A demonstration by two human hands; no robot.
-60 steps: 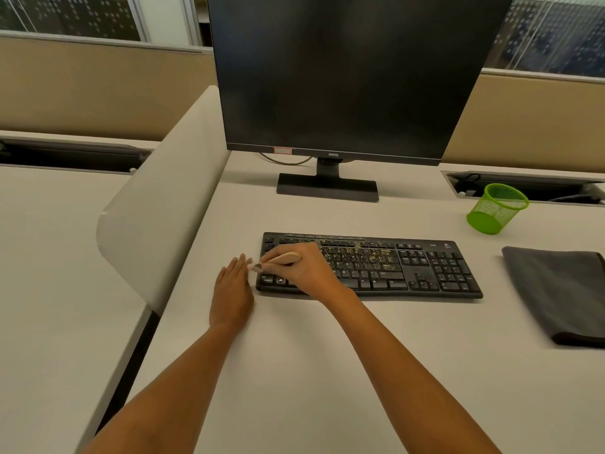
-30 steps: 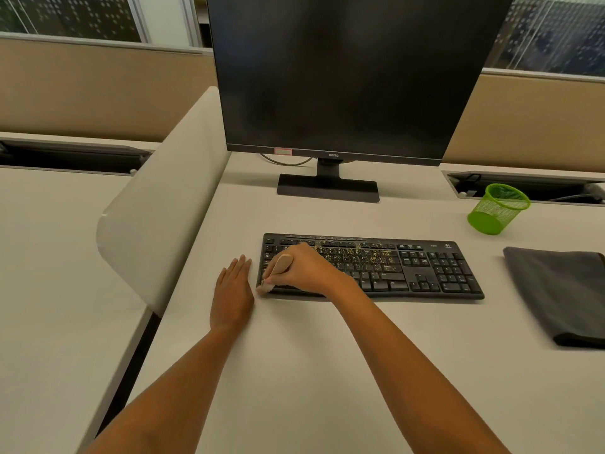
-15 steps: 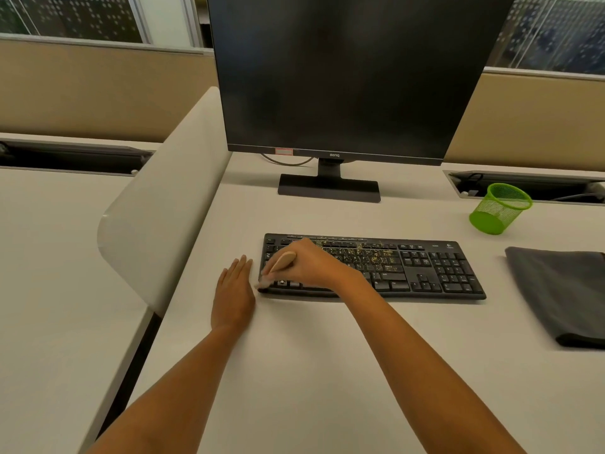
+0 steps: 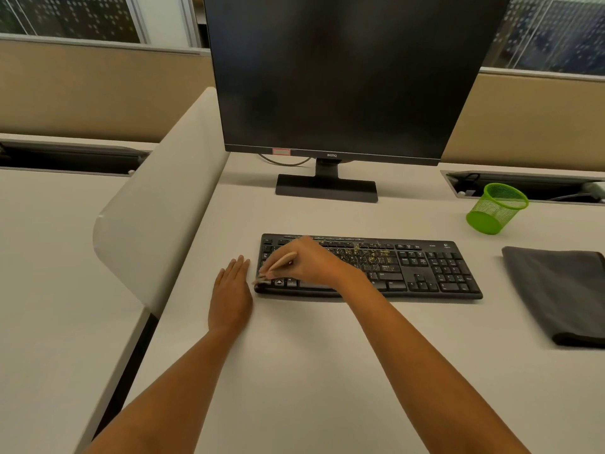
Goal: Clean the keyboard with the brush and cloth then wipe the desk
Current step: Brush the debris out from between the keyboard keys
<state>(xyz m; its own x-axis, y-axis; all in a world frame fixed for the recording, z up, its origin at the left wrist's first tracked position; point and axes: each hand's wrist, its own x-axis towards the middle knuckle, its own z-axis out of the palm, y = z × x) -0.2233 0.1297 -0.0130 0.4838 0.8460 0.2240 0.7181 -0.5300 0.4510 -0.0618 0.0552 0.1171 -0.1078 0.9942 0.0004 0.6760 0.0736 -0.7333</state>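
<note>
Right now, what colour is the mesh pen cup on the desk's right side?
The mesh pen cup is bright green, and it shows clearly in the head view.

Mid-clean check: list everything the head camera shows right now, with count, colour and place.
monitor: one, black, screen dark, back centre of desk
keyboard: one, black, in front of the monitor
debris: many specks, yellowish, on the keyboard's middle keys
brush: one, light wooden handle, over the keyboard's left end
cloth: one, dark grey, right of the keyboard
mesh cup: one, green, back right
divider: one, white, desk's left edge
desk: one, off-white
left hand: flat on the desk beside the keyboard's left end
right hand: holds the brush
</note>
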